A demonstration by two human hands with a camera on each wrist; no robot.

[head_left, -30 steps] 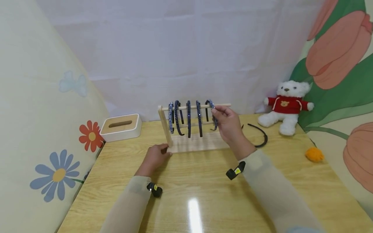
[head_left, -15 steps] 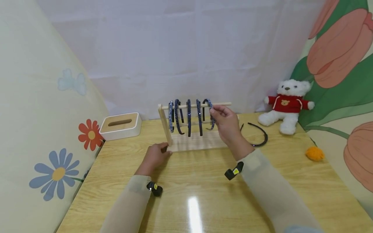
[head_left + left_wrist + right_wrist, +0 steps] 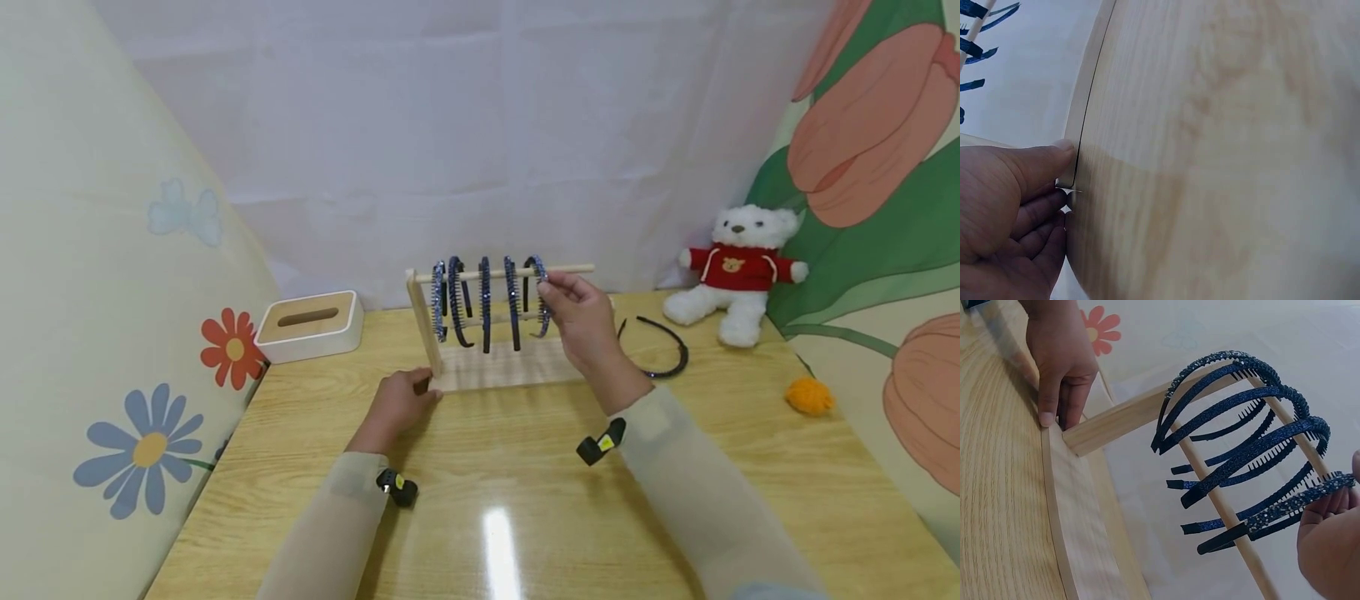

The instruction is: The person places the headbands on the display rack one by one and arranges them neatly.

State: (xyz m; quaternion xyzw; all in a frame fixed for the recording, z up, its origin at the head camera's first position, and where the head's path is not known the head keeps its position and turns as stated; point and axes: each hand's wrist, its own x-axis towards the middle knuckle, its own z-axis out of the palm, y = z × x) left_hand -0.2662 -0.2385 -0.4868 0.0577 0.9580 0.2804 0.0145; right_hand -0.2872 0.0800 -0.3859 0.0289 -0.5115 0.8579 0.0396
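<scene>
A wooden rack (image 3: 424,329) with one upright post and two horizontal rods stands on the table. Several dark blue glittery headbands with comb teeth (image 3: 486,312) hang over its upper rod. At the right end of that row, the headband with silvery sparkles (image 3: 1285,503) is pinched between the thumb and fingers of my right hand (image 3: 588,325), and it also hangs over the rod. My left hand (image 3: 401,402) grips the near left corner of the rack's base (image 3: 510,368). In the left wrist view its thumb (image 3: 1054,156) lies on the base edge, fingers curled at the corner.
Right of the rack, another dark headband (image 3: 684,354) lies on the table. A white teddy bear (image 3: 738,275) in a red top sits at the back right, near an orange ball-like object (image 3: 810,397). A tissue box (image 3: 309,326) stands at the back left.
My right hand has shifted slightly left with the rightmost headband, bringing it nearer the others on the rod. The left hand stays at the rack's corner.
</scene>
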